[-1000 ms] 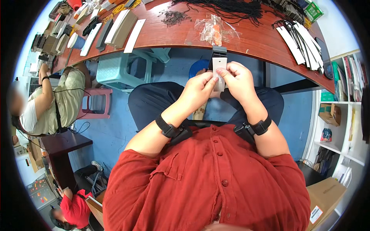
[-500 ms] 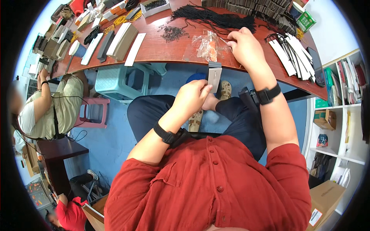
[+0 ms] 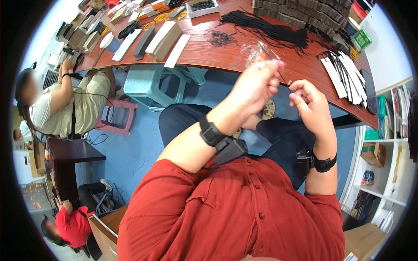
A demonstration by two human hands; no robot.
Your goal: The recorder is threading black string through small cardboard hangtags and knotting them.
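My left hand (image 3: 256, 85) is raised at the table's front edge, its fingers closed together. A thin dark strand, which looks like a black cord (image 3: 282, 78), runs from its fingertips toward my right hand (image 3: 311, 102). That hand hangs lower, just off the edge, with thumb and fingers pinched on the strand's other end. Whether my left hand also holds the small grey-white piece seen earlier is hidden. Just beyond the left fingertips lies crumpled clear plastic (image 3: 250, 54) with something orange by it. Farther back are a pile of small dark pieces (image 3: 221, 38) and a bundle of black cords (image 3: 265, 28).
On the reddish-brown table (image 3: 204, 52) lie white strips with black cords (image 3: 344, 78), a phone (image 3: 369, 93), long boxes (image 3: 164, 41), and stacked brown pieces (image 3: 305, 15). A paper cup (image 3: 109, 42) stands left. Teal stools (image 3: 148, 82) stand below. Co-workers sit at left; shelves (image 3: 379, 169) at right.
My left hand has risen up and right to the table edge; the grey-white piece no longer shows. My right hand has come down and right, off the tabletop. The whole view has shifted.
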